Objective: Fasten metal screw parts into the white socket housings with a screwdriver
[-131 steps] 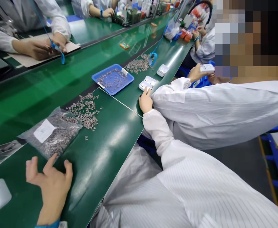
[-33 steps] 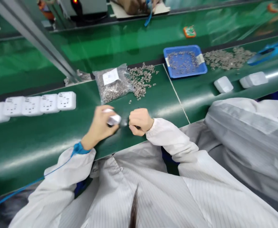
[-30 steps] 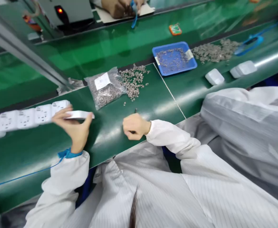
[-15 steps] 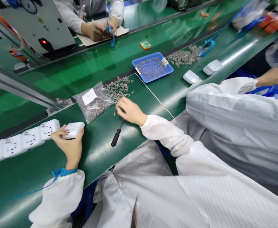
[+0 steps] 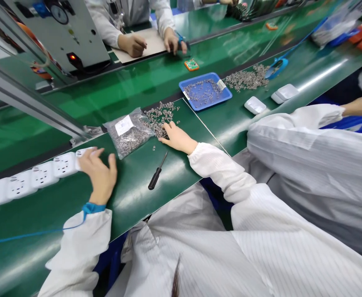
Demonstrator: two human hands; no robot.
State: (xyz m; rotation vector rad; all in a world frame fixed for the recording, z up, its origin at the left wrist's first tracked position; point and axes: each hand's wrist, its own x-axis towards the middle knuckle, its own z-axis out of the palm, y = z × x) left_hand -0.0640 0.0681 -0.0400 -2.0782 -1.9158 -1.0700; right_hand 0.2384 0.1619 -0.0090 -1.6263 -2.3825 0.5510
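A loose heap of small, shiny, grey metal bits [image 5: 163,112] lies in the middle of the smooth green table [image 5: 134,185]. The person's right hand [image 5: 179,138] is at its near edge, fingers bent down. I cannot tell if they pinch a bit. The left hand [image 5: 100,173] is well apart from it, on the left, with thumb and fingers spread. It partly hides the last box on the right of a row of white, square plastic boxes with dark holes [image 5: 43,174]; I cannot tell if it touches it.

A clear plastic bag full of metal bits [image 5: 130,134], with a white label, lies just left of the heap. Nearer is a screwdriver with a black handle [image 5: 154,178]. To the far right sits a shallow blue plastic tray [image 5: 213,103], with more bits inside. Across the table, a co-worker's two hands [image 5: 133,45] are apart.
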